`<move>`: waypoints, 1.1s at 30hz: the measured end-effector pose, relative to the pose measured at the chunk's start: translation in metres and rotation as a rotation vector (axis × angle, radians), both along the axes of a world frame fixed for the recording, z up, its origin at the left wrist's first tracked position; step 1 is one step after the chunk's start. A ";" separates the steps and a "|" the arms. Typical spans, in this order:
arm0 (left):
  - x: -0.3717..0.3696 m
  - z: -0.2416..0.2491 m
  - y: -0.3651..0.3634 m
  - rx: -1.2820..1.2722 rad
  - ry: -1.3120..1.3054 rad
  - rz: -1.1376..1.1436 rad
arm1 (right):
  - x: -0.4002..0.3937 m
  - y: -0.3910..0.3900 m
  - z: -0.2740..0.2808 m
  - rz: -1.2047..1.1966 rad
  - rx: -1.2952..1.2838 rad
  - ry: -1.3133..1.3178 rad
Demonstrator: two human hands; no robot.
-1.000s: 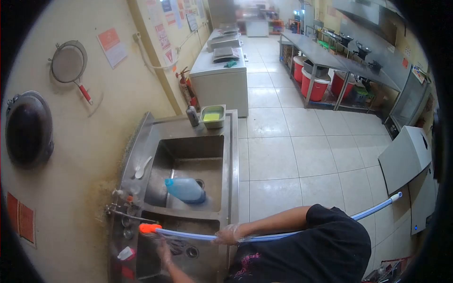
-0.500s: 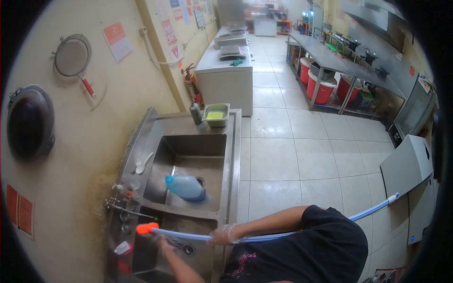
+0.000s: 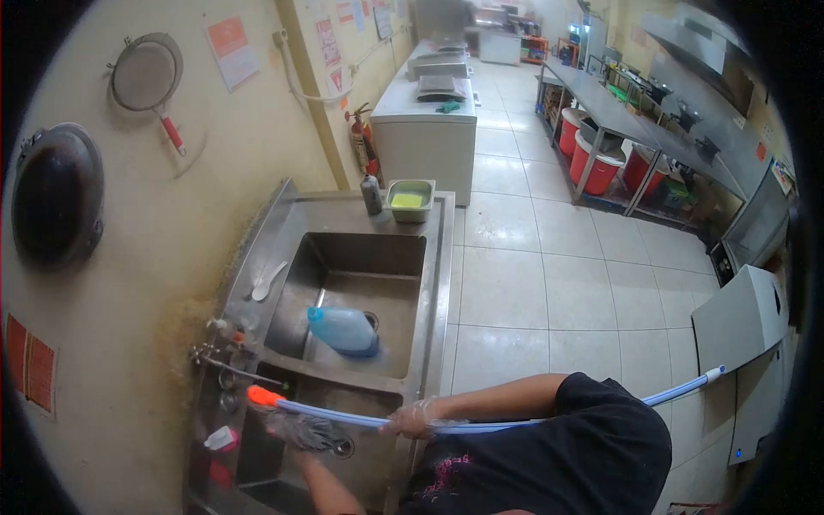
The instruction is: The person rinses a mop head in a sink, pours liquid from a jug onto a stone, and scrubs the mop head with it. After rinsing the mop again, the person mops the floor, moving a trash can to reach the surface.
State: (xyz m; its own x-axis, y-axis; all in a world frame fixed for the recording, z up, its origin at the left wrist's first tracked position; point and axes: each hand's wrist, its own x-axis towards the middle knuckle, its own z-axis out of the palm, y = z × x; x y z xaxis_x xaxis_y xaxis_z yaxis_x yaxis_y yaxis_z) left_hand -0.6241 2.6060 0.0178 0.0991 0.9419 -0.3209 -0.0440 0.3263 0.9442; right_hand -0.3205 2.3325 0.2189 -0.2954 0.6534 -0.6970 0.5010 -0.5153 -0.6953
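Note:
A mop with a long blue handle (image 3: 343, 417) and an orange socket (image 3: 264, 396) lies across the near sink basin and past my body. My right hand (image 3: 414, 419), in a clear plastic glove, is closed around the handle over the sink's edge. Below the socket hangs a grey, stringy bundle (image 3: 322, 435) that looks like the mop's strands. My left hand (image 3: 290, 429), also gloved, is at this bundle; blur and the strands hide its fingers. In the other basin a bottle of blue liquid (image 3: 343, 332) lies on its side.
A tap (image 3: 232, 367) reaches over the near basin. On the sink's rim are a white spoon (image 3: 269, 281), a pink-and-white container (image 3: 222, 439), a dark bottle (image 3: 371, 196) and a metal pan (image 3: 409, 201) with a yellow item. The handle's far end passes near a white cabinet (image 3: 740, 319).
The view has shifted, so the sink appears slightly farther right. My left hand has moved a little at the socket end, and more of the grey strands show. My right hand still grips the handle.

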 end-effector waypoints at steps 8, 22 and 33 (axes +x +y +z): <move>0.002 0.065 -0.062 -0.459 -0.019 -0.045 | 0.001 -0.008 0.038 0.084 0.146 -0.153; 0.047 0.079 -0.031 -0.136 0.792 0.282 | -0.013 -0.015 0.040 0.180 0.358 -0.410; 0.013 0.088 -0.074 -0.167 -0.874 0.286 | -0.014 -0.016 0.054 -0.020 0.318 -0.166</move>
State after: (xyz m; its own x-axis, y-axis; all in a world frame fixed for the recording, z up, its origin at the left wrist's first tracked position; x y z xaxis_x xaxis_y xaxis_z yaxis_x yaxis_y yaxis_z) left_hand -0.6109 2.5320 0.1056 0.1410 0.9160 -0.3756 -0.8158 0.3225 0.4801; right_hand -0.3347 2.3161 0.2732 -0.1800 0.8497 -0.4956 0.6130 -0.2972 -0.7321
